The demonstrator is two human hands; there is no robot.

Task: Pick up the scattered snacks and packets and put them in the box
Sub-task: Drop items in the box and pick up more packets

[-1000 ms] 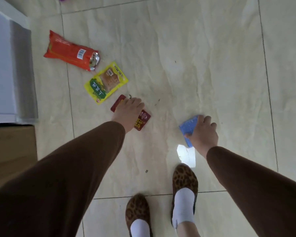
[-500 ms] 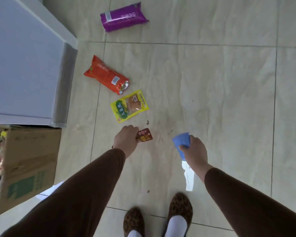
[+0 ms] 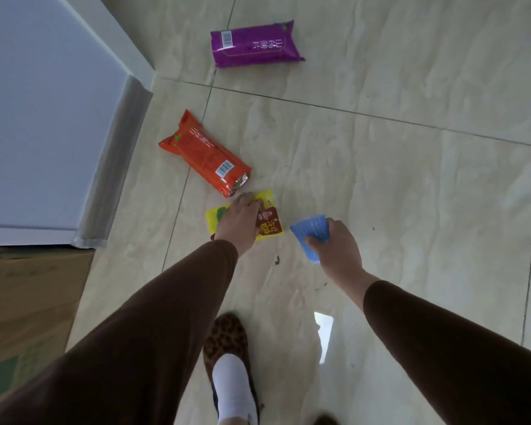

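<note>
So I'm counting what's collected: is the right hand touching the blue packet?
Touching. The head view shows the right hand with its fingers curled round the blue packet, holding it clear above the floor.

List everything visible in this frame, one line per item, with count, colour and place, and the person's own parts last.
purple packet: 1, purple, on the floor, farthest from the person.
orange packet: 1, orange-red with a barcode, on the floor near the white cabinet.
yellow packet: 1, yellow, on the floor, partly under the left hand.
dark red packet: 1, dark red, in the left hand's grip, over the yellow packet.
blue packet: 1, blue, in the right hand's grip.
cardboard box: 1, brown, at the left edge.
white cabinet: 1, white, upper left.
floor: beige tiles.
slippers: leopard print; one plainly seen.
left hand: 1, brown sleeve.
right hand: 1, brown sleeve.
</note>
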